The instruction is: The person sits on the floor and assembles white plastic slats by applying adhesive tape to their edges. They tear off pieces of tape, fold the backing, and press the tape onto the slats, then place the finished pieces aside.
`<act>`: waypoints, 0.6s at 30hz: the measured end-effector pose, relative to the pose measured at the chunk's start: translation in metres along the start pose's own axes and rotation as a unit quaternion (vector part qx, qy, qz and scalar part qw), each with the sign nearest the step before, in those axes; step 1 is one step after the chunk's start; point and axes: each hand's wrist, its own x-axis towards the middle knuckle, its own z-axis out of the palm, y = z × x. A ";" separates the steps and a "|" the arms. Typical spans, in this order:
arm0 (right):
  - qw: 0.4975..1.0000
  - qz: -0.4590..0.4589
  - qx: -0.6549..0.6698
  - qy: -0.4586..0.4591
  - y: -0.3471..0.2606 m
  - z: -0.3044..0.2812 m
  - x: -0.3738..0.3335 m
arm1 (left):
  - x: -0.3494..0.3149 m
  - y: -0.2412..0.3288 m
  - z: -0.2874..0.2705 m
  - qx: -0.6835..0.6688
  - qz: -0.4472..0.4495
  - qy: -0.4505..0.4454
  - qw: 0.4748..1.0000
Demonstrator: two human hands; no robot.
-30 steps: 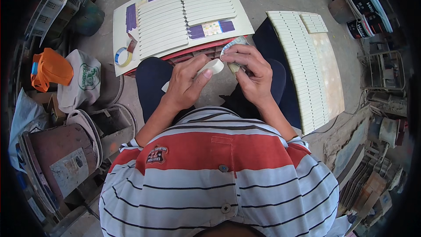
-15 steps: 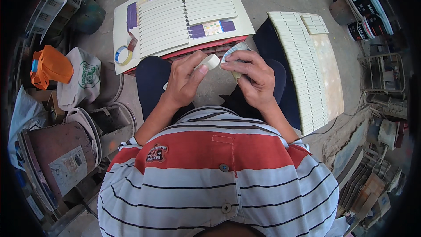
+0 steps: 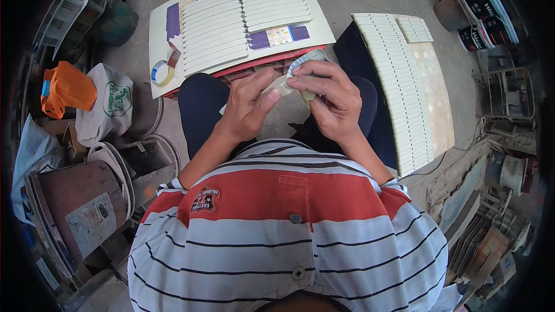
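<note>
My left hand is closed around a cream slat with a rounded end; its other end shows past the heel of the hand. Thumb and fingers pinch it near the rounded end. My right hand is closed on a folded sheet, pale with blue print outside and yellowish inside, perhaps sandpaper. The right fingertips and the sheet meet the slat's rounded end. Both hands are above my knees. Beyond them, similar cream slats lie in rows on a pale board.
On the board are a tape roll and purple strips. To the right, a stand bears more cream strips. Buckets and bags are on the left; paint pails and a metal rack are on the right.
My right hand has shifted slightly left, bringing the folded sheet from beside the slat's rounded end onto it. The left hand keeps its grip with little movement.
</note>
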 end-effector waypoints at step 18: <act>0.998 0.029 0.064 0.003 0.005 0.003 -0.003 | 0.000 -0.003 0.001 -0.021 0.002 -0.008 1.000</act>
